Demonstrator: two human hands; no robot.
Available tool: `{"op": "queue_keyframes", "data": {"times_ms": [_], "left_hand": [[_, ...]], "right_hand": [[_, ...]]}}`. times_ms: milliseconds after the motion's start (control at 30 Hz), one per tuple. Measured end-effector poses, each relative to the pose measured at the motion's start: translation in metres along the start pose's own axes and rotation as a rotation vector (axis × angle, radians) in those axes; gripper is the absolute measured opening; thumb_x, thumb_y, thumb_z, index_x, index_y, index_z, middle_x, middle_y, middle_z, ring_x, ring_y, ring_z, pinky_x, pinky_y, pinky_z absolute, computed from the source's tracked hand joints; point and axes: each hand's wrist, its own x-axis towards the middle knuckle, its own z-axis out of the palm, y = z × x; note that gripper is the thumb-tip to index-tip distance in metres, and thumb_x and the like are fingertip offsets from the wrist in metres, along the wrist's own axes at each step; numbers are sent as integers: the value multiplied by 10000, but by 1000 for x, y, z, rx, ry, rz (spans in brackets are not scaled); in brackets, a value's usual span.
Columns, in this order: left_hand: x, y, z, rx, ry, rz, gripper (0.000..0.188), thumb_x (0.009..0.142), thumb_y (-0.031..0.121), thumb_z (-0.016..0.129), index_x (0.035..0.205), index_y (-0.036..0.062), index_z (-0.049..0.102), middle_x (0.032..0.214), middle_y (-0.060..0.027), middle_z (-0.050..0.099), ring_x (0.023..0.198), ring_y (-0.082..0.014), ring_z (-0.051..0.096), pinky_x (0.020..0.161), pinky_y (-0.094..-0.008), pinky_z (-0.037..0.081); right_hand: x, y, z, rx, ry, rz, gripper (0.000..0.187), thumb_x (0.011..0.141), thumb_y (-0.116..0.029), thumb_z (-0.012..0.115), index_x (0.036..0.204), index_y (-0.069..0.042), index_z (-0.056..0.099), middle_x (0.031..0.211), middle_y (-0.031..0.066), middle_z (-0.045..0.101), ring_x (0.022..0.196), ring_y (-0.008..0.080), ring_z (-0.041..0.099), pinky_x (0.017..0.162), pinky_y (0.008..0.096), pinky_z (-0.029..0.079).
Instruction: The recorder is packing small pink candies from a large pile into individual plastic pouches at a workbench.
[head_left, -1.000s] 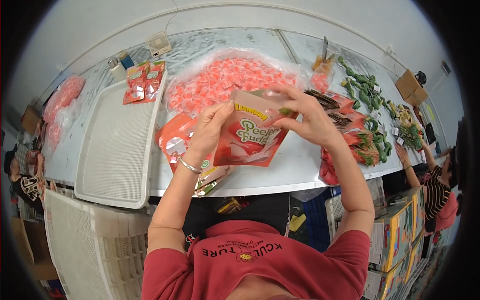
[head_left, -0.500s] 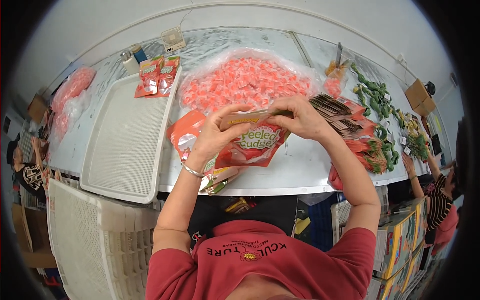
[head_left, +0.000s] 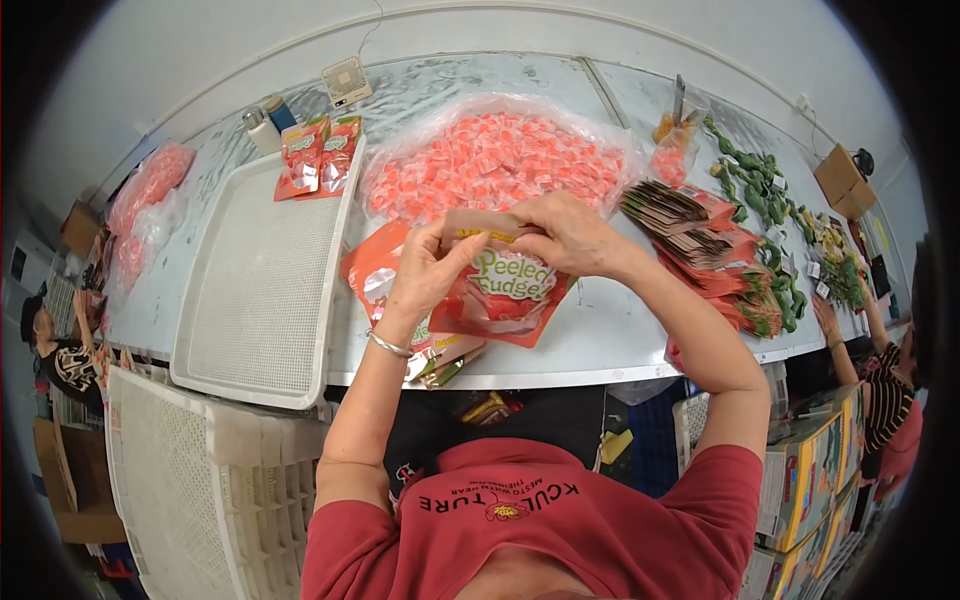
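Between my two hands hangs a red candy pouch, its printed front facing me and its upper edge pinched. My left hand grips the left part of that edge, thumb in front. At the right part, my right hand has its fingers closed on the edge, thumb bent inward. Whether the pouch's mouth is sealed I cannot tell. Beyond the hands spreads a heap of pink wrapped candies on clear plastic. Other red pouches lie on the table beside and below my left hand.
On the left a white mesh tray carries two filled pouches at its far end. Flat pouches fan out on the right, beside green leafy trimmings. Stacked crates stand lower left. Co-workers' hands show at both sides.
Both hands have drawn closer together along the pouch's upper edge. The right fingers now fold down over it, and the pouch hangs a little lower. My view has shifted slightly.
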Motion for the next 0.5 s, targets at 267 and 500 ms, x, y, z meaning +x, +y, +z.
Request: {"op": "queue_keyframes", "data": {"times_ms": [267,500], "left_hand": [[2,1,0,35,81,5,176,845,108,620,978,-5,647,765,-5,641,679,-42,546,590,-206,448],[11,12,3,123,-71,-67,117,813,86,642,878,-8,665,778,-67,674,666,-80,594,628,-222,480]], "right_hand": [[-22,7,-25,268,-95,212,238,738,-148,662,953,-47,646,737,159,622,668,302,601,611,371,460],[-25,16,-12,-58,-41,86,213,718,-163,668,903,-59,652,740,145,619,685,292,608,617,385,464]]}}
